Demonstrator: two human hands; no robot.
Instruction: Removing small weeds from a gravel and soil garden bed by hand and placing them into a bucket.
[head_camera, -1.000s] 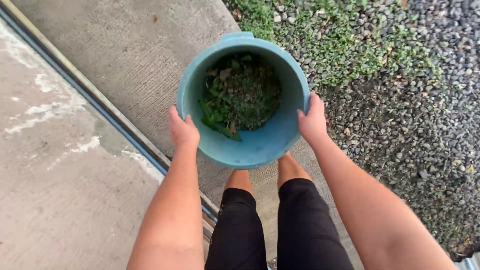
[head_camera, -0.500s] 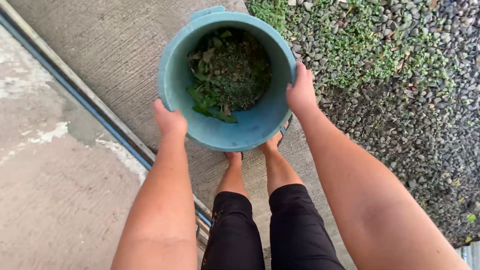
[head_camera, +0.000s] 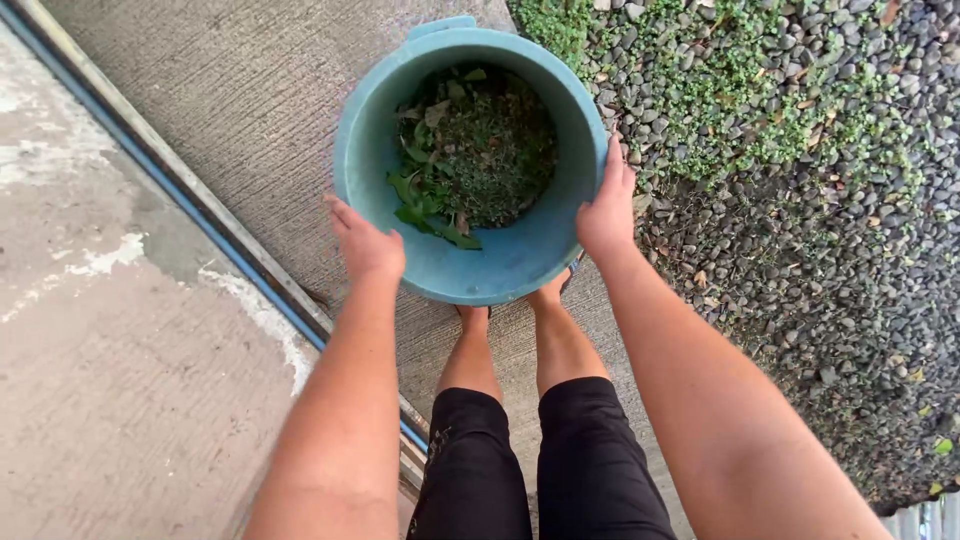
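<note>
Fingers of the left hand (head_camera: 367, 246) and right hand (head_camera: 606, 210) press flat against opposite outer walls of the teal bucket (head_camera: 500, 268), holding it up between them over the concrete path (head_camera: 250, 100), with green leaves (head_camera: 470, 150) lying inside, beyond the fingertips.

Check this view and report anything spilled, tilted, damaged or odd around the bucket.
Nothing stands out. The teal bucket is held level between the left hand and right hand, with the leaves and plant clippings all inside it. No debris shows on the concrete path beside the weedy gravel.
</note>
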